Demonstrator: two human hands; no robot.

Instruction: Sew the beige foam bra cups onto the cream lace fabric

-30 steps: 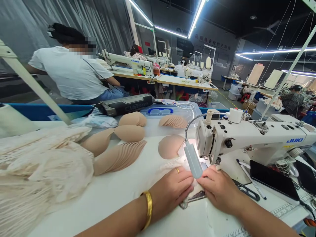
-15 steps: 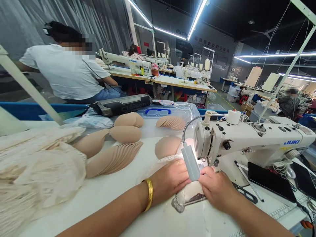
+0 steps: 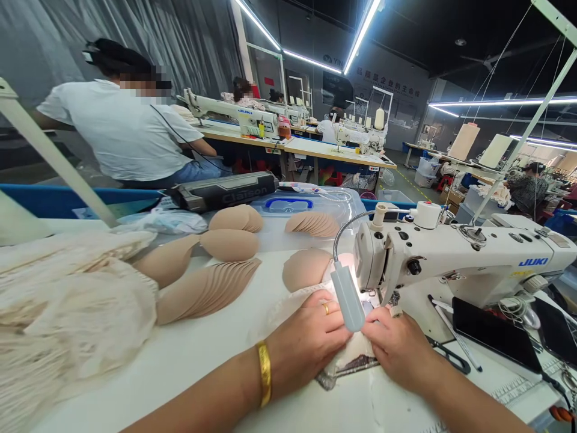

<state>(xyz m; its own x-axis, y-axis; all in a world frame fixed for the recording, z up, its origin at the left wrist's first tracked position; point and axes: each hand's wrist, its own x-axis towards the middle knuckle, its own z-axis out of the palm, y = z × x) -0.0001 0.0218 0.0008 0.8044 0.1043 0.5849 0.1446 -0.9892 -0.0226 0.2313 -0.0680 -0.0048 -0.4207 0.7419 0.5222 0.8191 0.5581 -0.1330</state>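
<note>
The left hand (image 3: 311, 334) and right hand (image 3: 399, 346) are pointing inward, palms down, touching creamy white cloth (image 3: 354, 351); whether they're pinching it, I cannot tell.

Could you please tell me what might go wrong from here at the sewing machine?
The left hand and right hand are close to the head of the sewing machine, so a slip could hurt one. From this view, the lamp hides part of the cloth, so a misplaced stitch might go unnoticed.
</note>
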